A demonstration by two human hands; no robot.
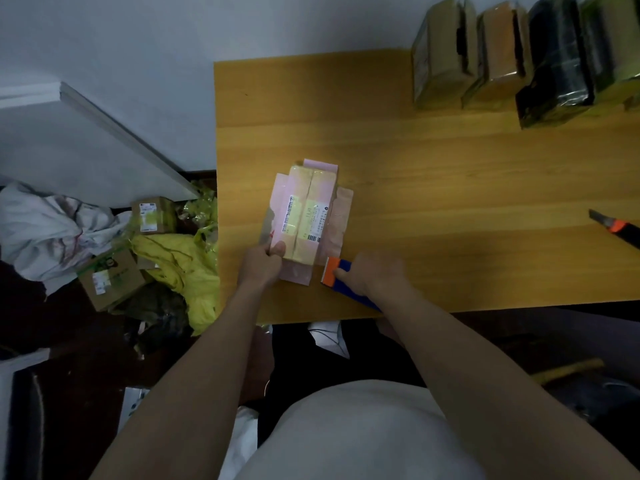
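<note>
Two hands low at frame centre, left hand (263, 262) gripping lower-left corner of pink-wrapped parcel (308, 216), thumb on top, parcel flat on tabletop (450, 185), right hand (371, 276) closed round orange-and-blue cutter (333, 271) just right of parcel's lower end, utility knife (617, 229) at right edge.

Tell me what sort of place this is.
Likely a home parcel-handling spot: the left hand holds a labelled parcel, the right hand a cutter, on a wooden table; wrapped parcels line its far edge; boxes and torn wrapping litter the floor.
</note>
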